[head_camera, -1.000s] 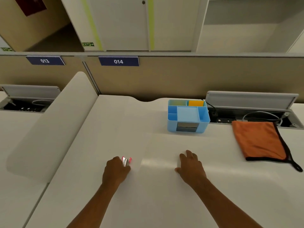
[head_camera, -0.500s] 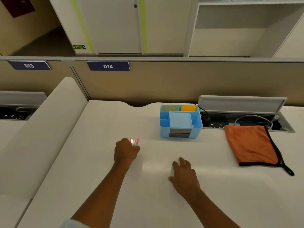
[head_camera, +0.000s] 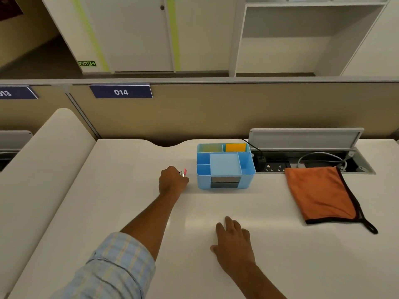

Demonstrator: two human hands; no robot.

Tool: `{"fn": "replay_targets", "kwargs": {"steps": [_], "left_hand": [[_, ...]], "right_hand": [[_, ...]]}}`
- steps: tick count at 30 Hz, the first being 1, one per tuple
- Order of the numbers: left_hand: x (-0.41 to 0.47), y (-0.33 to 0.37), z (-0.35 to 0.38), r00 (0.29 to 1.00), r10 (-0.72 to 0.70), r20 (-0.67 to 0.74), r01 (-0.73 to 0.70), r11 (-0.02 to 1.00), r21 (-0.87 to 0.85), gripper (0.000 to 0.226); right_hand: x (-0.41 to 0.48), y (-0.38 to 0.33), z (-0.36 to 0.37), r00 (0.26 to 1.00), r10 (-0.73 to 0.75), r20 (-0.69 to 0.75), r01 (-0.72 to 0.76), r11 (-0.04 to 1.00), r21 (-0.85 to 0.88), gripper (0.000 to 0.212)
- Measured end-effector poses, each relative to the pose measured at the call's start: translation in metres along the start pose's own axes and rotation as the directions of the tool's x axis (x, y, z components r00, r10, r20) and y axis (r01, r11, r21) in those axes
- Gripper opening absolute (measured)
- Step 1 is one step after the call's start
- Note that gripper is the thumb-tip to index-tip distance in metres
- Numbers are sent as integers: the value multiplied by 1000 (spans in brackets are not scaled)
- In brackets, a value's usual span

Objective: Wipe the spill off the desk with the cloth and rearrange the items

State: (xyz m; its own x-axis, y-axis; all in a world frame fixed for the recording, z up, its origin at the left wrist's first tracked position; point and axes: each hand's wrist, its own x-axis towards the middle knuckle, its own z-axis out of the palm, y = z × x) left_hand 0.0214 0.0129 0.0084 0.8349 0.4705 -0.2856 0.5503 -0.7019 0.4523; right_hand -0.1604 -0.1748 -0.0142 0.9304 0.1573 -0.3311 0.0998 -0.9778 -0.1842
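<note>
Cloth (head_camera: pixel 319 193), orange with a dark border and a loop at one corner, lies flat on the white desk (head_camera: pixel 129 203) toward its right edge, its far side touching the open cable tray (head_camera: pixel 313 162) set along the back edge. From the head camera, a blue desk organiser (head_camera: pixel 225 167) stands near the back edge at the middle, with a yellow pad upright in one rear compartment. The left hand (head_camera: pixel 172 182) is curled into a fist just beside the organiser's left wall, pinching a few small pink-and-white items (head_camera: pixel 183 172) too small to identify. The right hand (head_camera: pixel 234 247) rests palm down near the front edge, fingers loosely spread, holding nothing. A checked sleeve (head_camera: pixel 112 268) covers the left upper arm.
</note>
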Motion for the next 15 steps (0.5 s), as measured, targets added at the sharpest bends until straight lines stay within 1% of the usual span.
{"fn": "replay_targets", "kwargs": {"steps": [4,9,11,15], "left_hand": [[4,6,9,1000,-2,5,2,1000,18,43],[9,8,15,1000,9,2,-9,999,35,44],[8,8,16,1000,7,22,-8,999,46,45],[5,1,17,999,-4,34,3,999,35,49]], "right_hand": [[3,3,-1,1000,-5,-13,5,1000,-14,53],[4,6,2,1000,-7,-11,7,1000,1,57],[4,7,2,1000,-8,-18,8,1000,8,57],[5,4,6,1000,5,20,-5,1000,5,55]]}}
